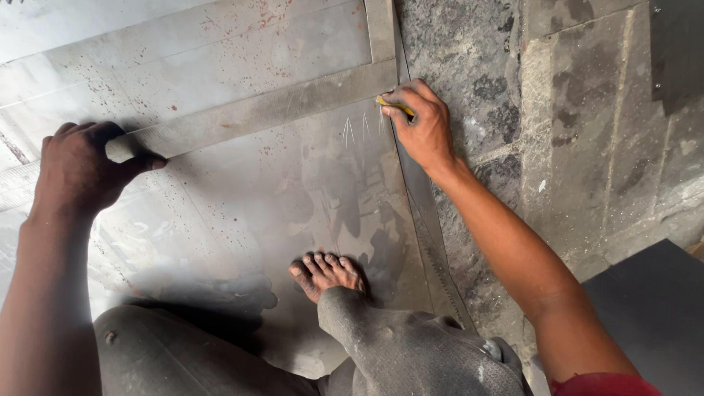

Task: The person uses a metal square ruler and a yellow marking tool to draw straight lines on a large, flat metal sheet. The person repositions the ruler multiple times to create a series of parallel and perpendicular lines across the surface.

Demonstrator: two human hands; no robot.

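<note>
A large grey metal sheet (pixel 242 205) lies flat on the floor. Across it rests a long steel ruler (pixel 257 111), part of a square whose other arm (pixel 380 29) runs up along the sheet's right edge. My left hand (pixel 81 165) presses down on the ruler's left end. My right hand (pixel 419 125) pinches a small yellow marking tool (pixel 394 107) with its tip at the ruler's edge near the corner. Thin scratch marks (pixel 359 129) show on the sheet just below the ruler.
My bare foot (pixel 326 271) stands on the sheet, with my grey trouser legs (pixel 411 352) below it. Rough stone floor (pixel 557 132) lies to the right. A dark flat panel (pixel 653 308) sits at lower right, and another metal piece (pixel 678 44) at upper right.
</note>
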